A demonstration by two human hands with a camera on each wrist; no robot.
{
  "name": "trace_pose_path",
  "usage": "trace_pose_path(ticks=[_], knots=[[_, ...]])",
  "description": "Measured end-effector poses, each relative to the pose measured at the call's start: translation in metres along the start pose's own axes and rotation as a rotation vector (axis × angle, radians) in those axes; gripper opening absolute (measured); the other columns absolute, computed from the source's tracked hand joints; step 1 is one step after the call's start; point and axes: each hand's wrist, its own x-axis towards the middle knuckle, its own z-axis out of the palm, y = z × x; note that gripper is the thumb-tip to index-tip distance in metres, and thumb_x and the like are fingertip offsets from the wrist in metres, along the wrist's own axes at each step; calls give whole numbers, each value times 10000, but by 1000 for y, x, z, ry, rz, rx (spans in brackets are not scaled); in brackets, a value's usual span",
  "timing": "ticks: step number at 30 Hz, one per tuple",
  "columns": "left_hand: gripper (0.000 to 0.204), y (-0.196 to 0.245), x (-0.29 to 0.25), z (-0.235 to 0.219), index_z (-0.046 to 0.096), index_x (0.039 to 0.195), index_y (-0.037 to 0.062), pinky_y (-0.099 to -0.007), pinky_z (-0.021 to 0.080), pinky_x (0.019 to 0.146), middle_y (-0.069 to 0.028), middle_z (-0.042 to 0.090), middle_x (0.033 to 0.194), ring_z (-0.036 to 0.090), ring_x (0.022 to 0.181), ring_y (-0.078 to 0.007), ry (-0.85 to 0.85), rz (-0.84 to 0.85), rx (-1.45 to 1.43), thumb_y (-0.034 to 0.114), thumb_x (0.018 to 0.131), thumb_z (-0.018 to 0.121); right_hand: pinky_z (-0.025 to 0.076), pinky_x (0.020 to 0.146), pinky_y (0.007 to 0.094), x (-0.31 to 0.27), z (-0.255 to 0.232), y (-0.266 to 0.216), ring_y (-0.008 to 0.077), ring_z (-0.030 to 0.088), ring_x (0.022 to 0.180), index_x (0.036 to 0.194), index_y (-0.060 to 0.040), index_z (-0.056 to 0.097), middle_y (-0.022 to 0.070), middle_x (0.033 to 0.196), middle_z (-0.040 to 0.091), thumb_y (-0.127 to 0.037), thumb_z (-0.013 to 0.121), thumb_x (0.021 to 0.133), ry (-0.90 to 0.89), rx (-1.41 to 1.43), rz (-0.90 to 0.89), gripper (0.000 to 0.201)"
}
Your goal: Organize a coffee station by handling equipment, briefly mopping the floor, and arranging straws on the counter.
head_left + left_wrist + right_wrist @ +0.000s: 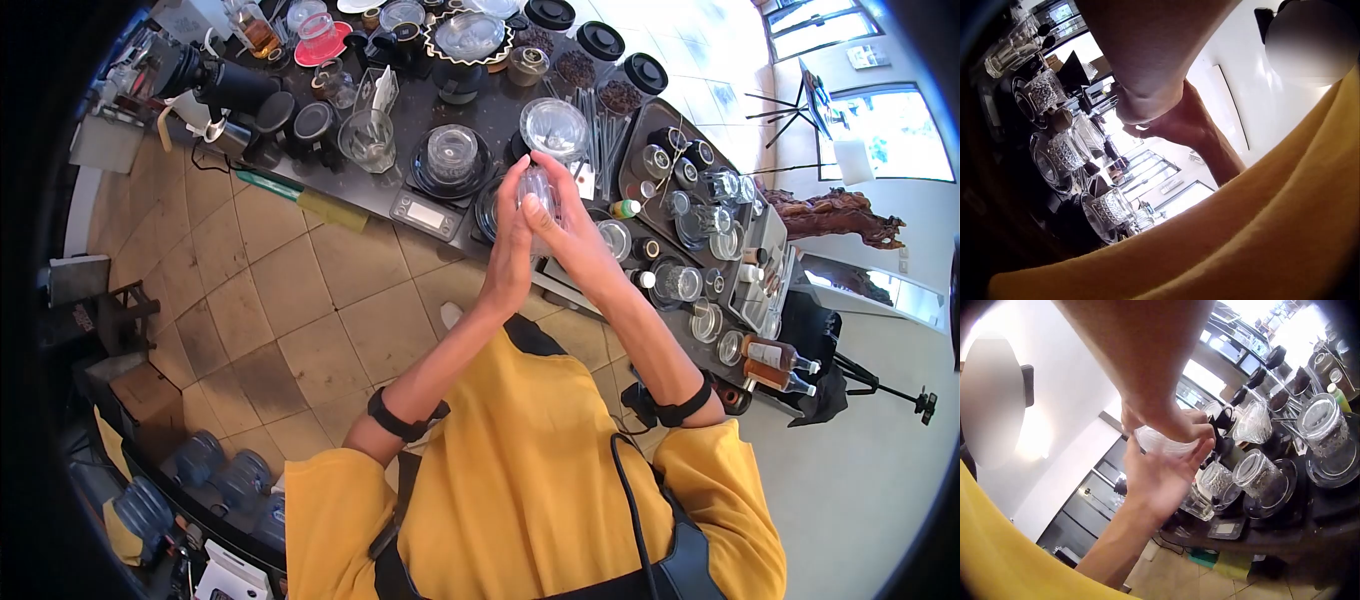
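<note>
Above the near edge of the counter, both hands are cupped round a clear ribbed vessel (538,190). My left hand (514,225) holds it from the left, fingers pointing up and away. My right hand (566,225) grips it from the other side, its thumb across the front. In the right wrist view, part of the ribbed vessel (1166,445) shows between palm and fingers; the rest is hidden. Just left of the hands, an upturned patterned glass (452,152) stands on a dark saucer over a scale (425,214). Beyond the fingertips is a wide clear glass dish (554,128).
Black-lidded jars (600,42) line the counter's far side. At right, a tray (640,150) carries several jars and glasses, with two amber bottles (780,365) nearby. A clear pitcher (368,140) and a kettle (225,135) stand to the left. Thin straws lie behind the hands.
</note>
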Motion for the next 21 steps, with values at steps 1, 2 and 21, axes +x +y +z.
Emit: trace_pose_path(ticks=[1, 2, 21], knots=[[708, 2, 1, 1, 203, 1551, 60, -400, 251, 1167, -147, 291, 1536, 288, 1441, -282, -6, 35, 51, 554, 1045, 240, 288, 1145, 456, -1, -1, -2, 345, 321, 1396, 1514, -82, 314, 214, 1450, 356, -583, 607, 923, -8, 52, 29, 828], [718, 5, 2, 1, 213, 1554, 82, -394, 256, 1167, -121, 280, 1552, 290, 1443, -267, -13, 69, 102, 579, 1036, 245, 276, 1154, 444, -1, -1, -2, 339, 297, 1416, 1519, -86, 310, 210, 1475, 336, -577, 581, 945, -16, 104, 58, 803], [811, -18, -9, -3, 227, 1515, 75, -415, 300, 1132, -145, 314, 1494, 340, 1385, -274, -135, 49, -3, 482, 930, 613, 185, 1188, 464, -16, -1, 18, 333, 189, 1461, 1545, -123, 285, 167, 1554, 218, -685, 408, 969, -17, 326, 299, 815]])
